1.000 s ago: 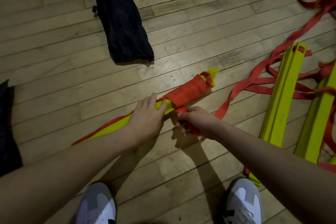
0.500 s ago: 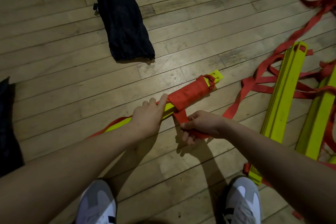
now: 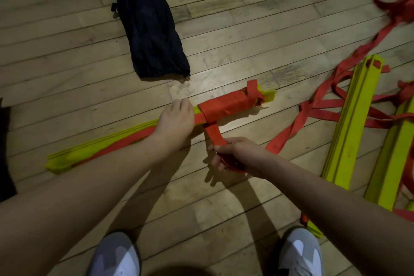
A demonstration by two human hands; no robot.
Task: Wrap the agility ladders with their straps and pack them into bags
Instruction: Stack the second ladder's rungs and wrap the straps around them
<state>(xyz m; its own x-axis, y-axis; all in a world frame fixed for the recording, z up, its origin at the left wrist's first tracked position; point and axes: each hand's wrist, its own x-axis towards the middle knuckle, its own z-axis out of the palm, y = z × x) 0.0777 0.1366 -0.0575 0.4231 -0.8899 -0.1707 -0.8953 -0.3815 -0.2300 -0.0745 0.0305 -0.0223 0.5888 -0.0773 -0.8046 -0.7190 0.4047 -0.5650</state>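
Yellow ladder bundle [image 3: 89,155] is laid diag. on wood floor [image 3: 235,33], its right end wound w/ red strap [image 3: 214,133]. Bundle is gripped mid-length by L hand [image 3: 175,120], fingers curled over its far edge. Strap's free length, just below bundle, is pinched taut in R hand [image 3: 237,152]. Dark bag [image 3: 147,22] is laid beyond bundle; unwrapped ladder stacks [image 3: 354,119] are seen to its right, tangled w/ loose straps.

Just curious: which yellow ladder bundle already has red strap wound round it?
The bundle under the left hand; red strap wraps its far end. The two bundles at right have loose straps.
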